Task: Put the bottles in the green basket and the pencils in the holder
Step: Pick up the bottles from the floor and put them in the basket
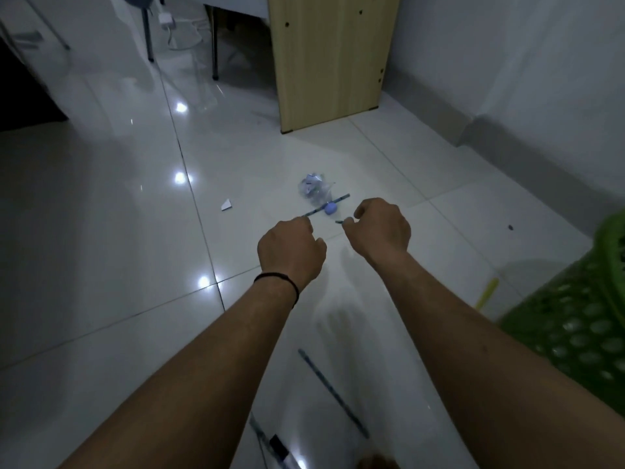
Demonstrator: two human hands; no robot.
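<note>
My left hand [291, 248] is closed on the near end of a blue patterned pencil [333, 202], which sticks out away from me over the floor. My right hand [380, 228] is curled beside it, and a short blue pencil end [339, 221] shows between its thumb and forefinger. Just beyond both hands a crushed clear bottle [313, 189] with a blue cap [330, 208] lies on the tiles. The green basket [575, 319] stands at the right edge. Another blue pencil [333, 390] lies on the floor between my forearms, and a yellow pencil [487, 293] lies beside the basket. No holder is in view.
A scrap of white paper [226, 204] lies left of the bottle. An upright wooden panel [331, 62] stands ahead, with chair legs [215, 45] to its left. A wall with a skirting [507, 130] runs along the right. One more pencil-like stick [267, 441] lies at the bottom edge.
</note>
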